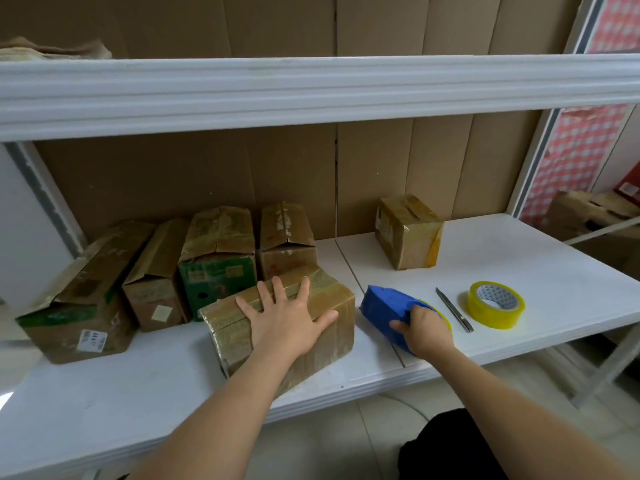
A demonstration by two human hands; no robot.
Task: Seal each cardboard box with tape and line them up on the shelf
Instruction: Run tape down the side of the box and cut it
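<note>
A person stands at a white shelf (pixel 519 278), sealing cardboard boxes one at a time. The left hand (pixel 289 320) lies flat, fingers spread, on top of the box (pixel 325 327) at the front edge of the shelf, pressing it steady. The right hand (pixel 420 332) is wrapped round a blue tape dispenser (pixel 388 308), which rests on the shelf just to the right of that box and apart from it. Four more boxes (pixel 218 261) stand in a rough row behind and to the left, several with flaps lifting; a fifth box (pixel 408 233) sits alone farther right, near the back wall. A spare tape roll (pixel 495 304) and a utility knife (pixel 453 310) lie beside the dispenser.

The step in hand appears to be taping the front box, whose top already shows glossy tape. The next move would likely call for lifting the dispenser onto the box's seam and drawing it across while the left hand holds the box still, then sliding the box back into line.
</note>
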